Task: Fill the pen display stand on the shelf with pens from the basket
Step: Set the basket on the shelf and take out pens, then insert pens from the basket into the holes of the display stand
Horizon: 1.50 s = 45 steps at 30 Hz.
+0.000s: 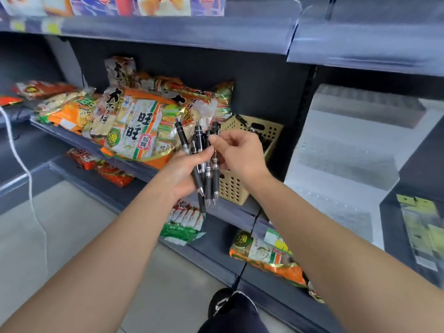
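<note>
Both forearms extend forward, meeting before the basket (242,186) on the shelf (101,150). The left hand (182,174) grips a bundle of black pens (206,162), tips down. The right hand (240,152) pinches one pen's upper end.

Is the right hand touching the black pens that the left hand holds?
Touching. The head view shows the right hand pinching one of the black pens near its top with thumb and forefinger; the left hand grips the bundle lower down.

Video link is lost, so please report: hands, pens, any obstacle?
Left hand grips pens. Right hand pinches one of them. Basket just behind. No obstacle seen.
</note>
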### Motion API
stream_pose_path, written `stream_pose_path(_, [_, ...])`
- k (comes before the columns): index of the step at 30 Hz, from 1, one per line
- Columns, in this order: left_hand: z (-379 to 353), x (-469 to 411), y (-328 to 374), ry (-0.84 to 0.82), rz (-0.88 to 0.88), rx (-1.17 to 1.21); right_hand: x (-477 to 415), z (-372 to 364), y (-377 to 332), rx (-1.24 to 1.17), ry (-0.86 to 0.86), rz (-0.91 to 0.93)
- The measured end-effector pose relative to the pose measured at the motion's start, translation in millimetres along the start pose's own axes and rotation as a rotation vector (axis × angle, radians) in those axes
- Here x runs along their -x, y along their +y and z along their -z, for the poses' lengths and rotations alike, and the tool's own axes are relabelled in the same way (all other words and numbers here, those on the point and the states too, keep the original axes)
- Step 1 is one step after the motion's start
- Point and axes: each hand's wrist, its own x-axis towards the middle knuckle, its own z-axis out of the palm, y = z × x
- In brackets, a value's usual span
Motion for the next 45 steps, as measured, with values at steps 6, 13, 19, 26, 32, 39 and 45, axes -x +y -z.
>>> stream_pose_path(6, [-55.1,-6.3,13.1,-0.056,0.036,-0.072,-8.2,55.1,-20.3,0.039,0.088,-0.031])
stream_pose_path(13, [-95.5,-7.5,5.2,-0.204,0.068,-0.191,12.7,106.9,-36.4,0.118,0.215,-0.128])
stream_pose_path(19, [-118.3,1.8,-4.7,-0.259,0.064,-0.219,29.4,129.4,-42.5,0.158,0.281,-0.186])
stream_pose_path(26, [-145.6,-16.7,-12.6,-0.195,-0.027,-0.262,21.7,151.1,-37.7,0.028,0.359,-0.249])
stream_pose_path(32, [-164.5,-47.0,-17.3,-0.174,-0.018,-0.190,6.8,171.5,-28.4,-0.190,0.212,-0.300])
stream_pose_path(39, [-174.9,-53.5,-19.9,-0.199,0.067,-0.149,4.3,188.0,-22.0,-0.248,0.077,-0.297])
stream_pose_path(45, [-182.1,-51.0,-25.1,-0.198,0.153,-0.062,8.0,196.1,-22.6,-0.225,0.197,-0.319])
